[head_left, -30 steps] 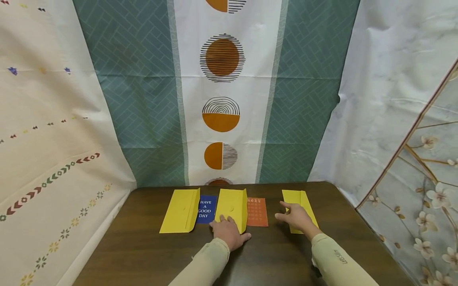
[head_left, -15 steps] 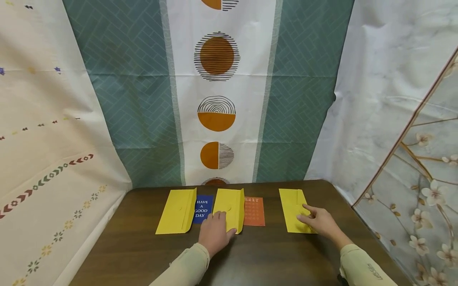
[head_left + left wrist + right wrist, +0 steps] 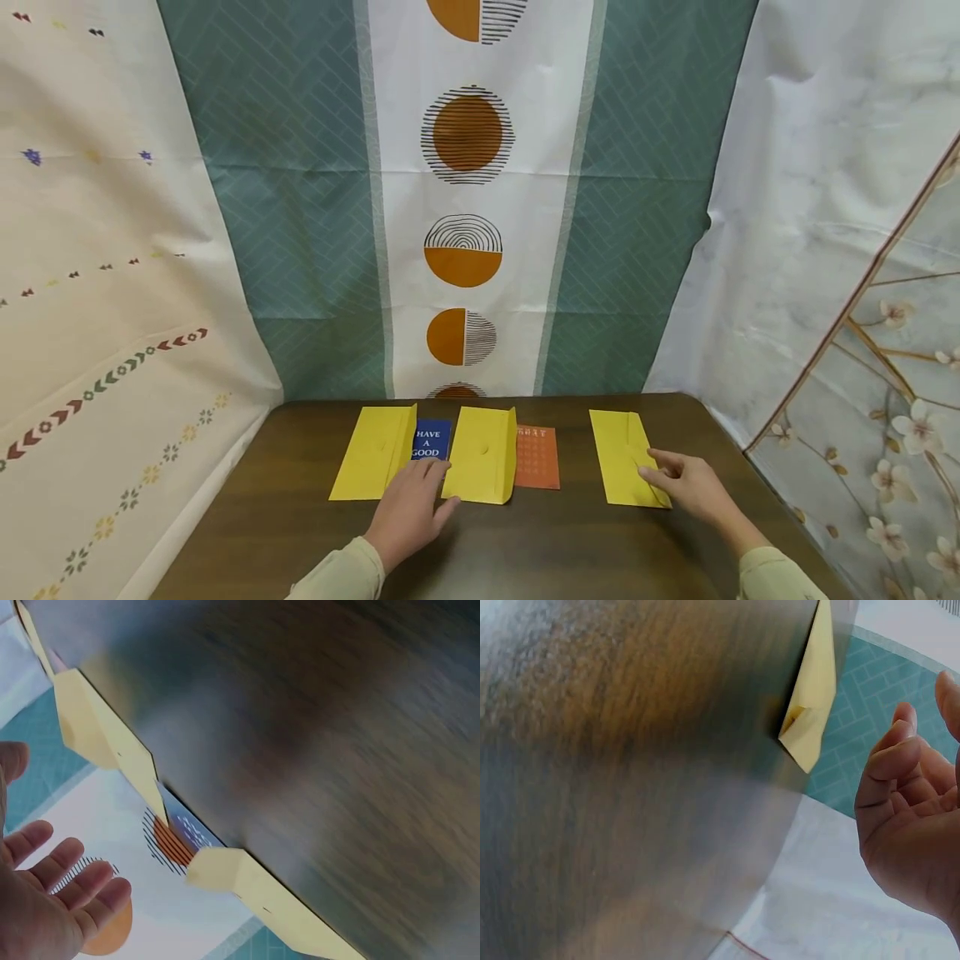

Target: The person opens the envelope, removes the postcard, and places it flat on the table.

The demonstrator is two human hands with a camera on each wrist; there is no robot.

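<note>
Three yellow envelopes lie in a row on the table. Between the left envelope (image 3: 363,462) and the middle envelope (image 3: 476,458) shows a blue card (image 3: 431,435) lettered in white; an orange card (image 3: 538,462) lies right of the middle one. My left hand (image 3: 408,510), fingers extended, is over the blue card's near end, hiding part of it. In the left wrist view that hand (image 3: 56,900) holds nothing. At the right envelope's (image 3: 621,458) right edge is my right hand (image 3: 693,487), thumb and index apart. The right wrist view shows its fingers loosely curled, the envelope (image 3: 817,697) apart from them.
The dark wooden table (image 3: 547,550) runs back to a green and white patterned cloth (image 3: 465,192). A cream cloth (image 3: 150,350) hangs on the left side. On the right is a white cloth (image 3: 817,275) printed with flowers.
My left hand has come off the middle envelope and moved left and nearer to me. The right hand has gone from over the right envelope to its right edge.
</note>
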